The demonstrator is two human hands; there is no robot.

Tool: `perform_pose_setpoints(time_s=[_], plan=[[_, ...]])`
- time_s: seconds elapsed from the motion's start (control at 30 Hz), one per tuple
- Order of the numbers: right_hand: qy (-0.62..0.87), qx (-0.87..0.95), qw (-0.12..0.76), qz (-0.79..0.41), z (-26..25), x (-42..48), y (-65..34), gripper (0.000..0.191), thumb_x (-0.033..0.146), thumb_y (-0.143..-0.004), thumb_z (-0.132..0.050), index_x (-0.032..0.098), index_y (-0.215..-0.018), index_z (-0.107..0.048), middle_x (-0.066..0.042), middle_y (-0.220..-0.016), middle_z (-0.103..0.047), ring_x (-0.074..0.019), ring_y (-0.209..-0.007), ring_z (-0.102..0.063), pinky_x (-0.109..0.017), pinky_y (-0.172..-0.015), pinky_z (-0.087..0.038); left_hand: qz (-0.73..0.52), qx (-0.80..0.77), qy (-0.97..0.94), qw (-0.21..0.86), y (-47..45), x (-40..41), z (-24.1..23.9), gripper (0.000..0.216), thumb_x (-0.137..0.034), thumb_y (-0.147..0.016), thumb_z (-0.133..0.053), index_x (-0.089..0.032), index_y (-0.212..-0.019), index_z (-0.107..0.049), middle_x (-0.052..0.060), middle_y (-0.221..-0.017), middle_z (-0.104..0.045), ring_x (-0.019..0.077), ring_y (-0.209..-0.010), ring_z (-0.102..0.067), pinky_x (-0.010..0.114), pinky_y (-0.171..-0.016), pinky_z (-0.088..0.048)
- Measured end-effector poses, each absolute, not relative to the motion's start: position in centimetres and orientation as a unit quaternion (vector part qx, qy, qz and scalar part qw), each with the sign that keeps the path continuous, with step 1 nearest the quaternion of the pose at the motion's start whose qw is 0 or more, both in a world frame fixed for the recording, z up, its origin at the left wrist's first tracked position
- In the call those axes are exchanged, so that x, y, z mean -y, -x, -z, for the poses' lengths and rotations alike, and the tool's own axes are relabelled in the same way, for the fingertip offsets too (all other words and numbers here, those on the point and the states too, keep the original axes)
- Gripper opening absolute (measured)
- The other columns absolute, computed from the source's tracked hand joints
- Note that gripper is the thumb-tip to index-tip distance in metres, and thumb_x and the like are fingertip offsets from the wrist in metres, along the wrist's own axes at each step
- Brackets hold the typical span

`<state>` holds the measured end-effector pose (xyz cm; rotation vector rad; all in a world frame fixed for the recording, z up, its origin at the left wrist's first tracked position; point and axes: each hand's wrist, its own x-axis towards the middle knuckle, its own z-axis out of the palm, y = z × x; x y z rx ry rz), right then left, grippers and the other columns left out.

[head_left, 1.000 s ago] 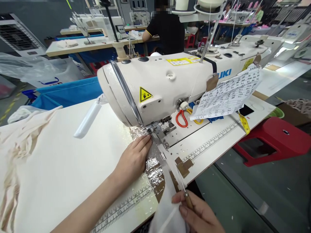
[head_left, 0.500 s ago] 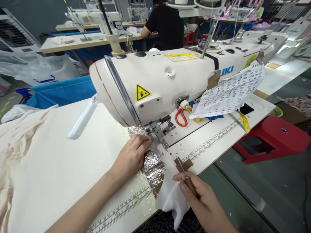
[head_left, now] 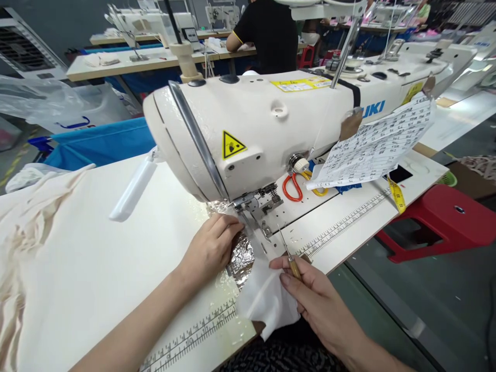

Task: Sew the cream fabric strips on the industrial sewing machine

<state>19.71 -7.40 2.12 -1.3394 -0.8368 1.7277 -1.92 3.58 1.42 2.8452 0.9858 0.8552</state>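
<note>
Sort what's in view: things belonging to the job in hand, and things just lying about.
Job in hand:
white cloth, touching the right hand
wooden-handled spike, in that hand
sewing machine, left hand near its foot

Apparently lying about:
beige cloth
yellow tape measure
red loop handle

Rear left: dark grey wall (head_left: 83, 23), plain surface. Air cooler (head_left: 23, 46) with slatted black grille stands in front of it, near left edge. Behind the workstation, a pale sewing table (head_left: 120, 70) with wood-toned edge; a second row of tables lies beyond. Blue fabric bin (head_left: 101, 144) at left, clear plastic bag (head_left: 89, 106) just behind it. Floor (head_left: 442, 279): grey-green, small pale scraps at right; yellow stripe (head_left: 15, 157) at far left. Red plastic stool (head_left: 445, 212) at right. Bright light falls on the white tabletop (head_left: 467, 106), far right.
</note>
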Motion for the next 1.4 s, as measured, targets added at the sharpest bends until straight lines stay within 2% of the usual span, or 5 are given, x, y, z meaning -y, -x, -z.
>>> perform_pose_setpoints(time_s=[0.23,0.5,0.9,1.2,1.4], plan=[[0.541,0.428,0.377,-0.619,-2.6,5.8,-19.7,0.022,0.037,-0.093,-0.057,0.024,-0.108,-0.068,0.004,-0.076,-0.053,-0.0129,-0.063,-0.043,-0.024,-0.058,-0.036,-0.241,-0.359,-0.899,-0.067,1.7,-3.6,-1.0,0.031,-0.003,-0.092,-0.041,-0.008,-0.119,-0.055,0.018,-0.111,-0.06,0.029,-0.101,-0.056,0.045,-0.077,-0.058],[0.548,0.498,0.354,-0.571,-3.0,4.6,-19.7,0.025,0.033,-0.096,-0.049,0.024,-0.112,-0.066,-0.004,-0.109,-0.068,-0.0244,-0.104,-0.059,-0.032,-0.077,-0.048,-0.264,-0.317,-0.911,-0.002,1.8,-2.9,-1.3,0.033,-0.002,-0.09,-0.042,-0.013,-0.119,-0.056,0.013,-0.108,-0.062,0.0233,-0.1,-0.059,0.04,-0.083,-0.057],[0.544,0.627,0.33,-0.45,-2.8,4.2,-18.9,0.028,0.029,-0.1,-0.042,0.018,-0.114,-0.064,-0.001,-0.076,-0.066,-0.0182,-0.068,-0.061,-0.03,-0.065,-0.047,-0.202,-0.367,-0.903,-0.096,1.6,-3.4,-0.6,0.028,-0.012,-0.094,-0.043,-0.009,-0.118,-0.056,0.016,-0.113,-0.06,0.0278,-0.099,-0.057,0.042,-0.076,-0.058],[0.448,0.77,0.37,-0.264,-3.0,4.8,-17.7,0.031,0.009,-0.095,-0.037,0.015,-0.12,-0.054,-0.01,-0.099,-0.067,-0.0213,-0.085,-0.065,-0.033,-0.073,-0.052,-0.199,-0.394,-0.896,-0.052,1.3,-3.4,-1.0,0.029,-0.01,-0.091,-0.043,-0.005,-0.116,-0.057,0.016,-0.11,-0.057,0.026,-0.096,-0.053,0.04,-0.08,-0.056],[0.367,0.789,0.427,-0.248,-4.4,5.1,-16.2,0.03,0.009,-0.095,-0.039,0.015,-0.121,-0.052,-0.008,-0.094,-0.067,-0.0189,-0.081,-0.065,-0.028,-0.067,-0.052,-0.137,-0.441,-0.882,-0.09,-0.1,-4.1,-1.4,0.024,-0.008,-0.092,-0.04,-0.011,-0.088,-0.064,0.013,-0.089,-0.06,0.0232,-0.078,-0.053,0.034,-0.067,-0.054]])
